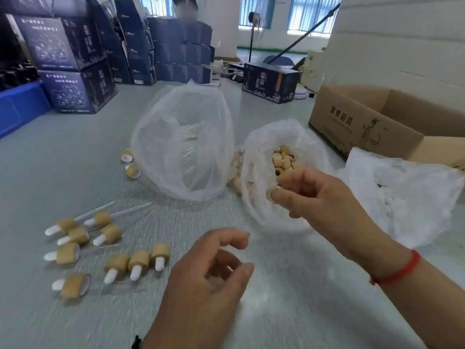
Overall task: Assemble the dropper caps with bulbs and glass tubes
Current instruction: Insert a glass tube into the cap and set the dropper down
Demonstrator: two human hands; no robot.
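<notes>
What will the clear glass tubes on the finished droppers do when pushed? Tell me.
The glass tubes look thin and bare, so probably fragile. Being round, they might roll, though the wider bamboo-look caps should check that. They are likely light.

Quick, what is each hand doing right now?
Left hand: fingers loosely curled, holding nothing I can see.
Right hand: pinching a tan cap at the bag of caps.

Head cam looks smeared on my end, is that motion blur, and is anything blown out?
Head view: motion blur streaks the table, the finished droppers and the left hand; the right hand holding a cap is sharper; windows are overexposed; wide-angle bending curves the edges.
</notes>
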